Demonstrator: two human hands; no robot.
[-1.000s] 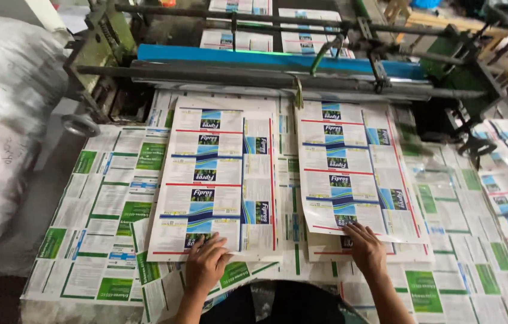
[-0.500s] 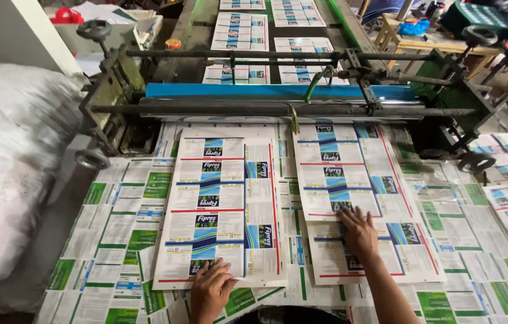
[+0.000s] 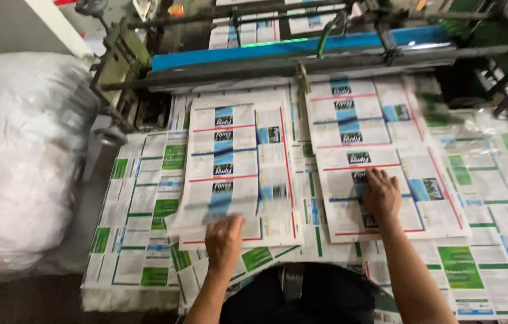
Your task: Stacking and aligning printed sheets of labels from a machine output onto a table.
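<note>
The left hand lies palm down with its fingers loosely together and flat on the near edge of the left stack of printed sheets; it grips nothing that can be seen, and blur hides whether a fingertip curls under the edge. That stack stretches straight away from the fingers, its long axis running from the person toward the machine, so nearly all of it lies beyond the fingertips. The right hand rests further out, fingers slightly spread and pressed flat on the near half of the right stack of printed sheets, which runs the same way; some of this stack lies nearer than the palm as well as beyond it. Each hand is on its own stack, the two stacks side by side with a narrow gap between. Under both lie green-printed sheets covering the table. Beyond the far ends of the stacks runs the blue bar of the machine, and well off to the left of the left hand sits a big white plastic bag.
</note>
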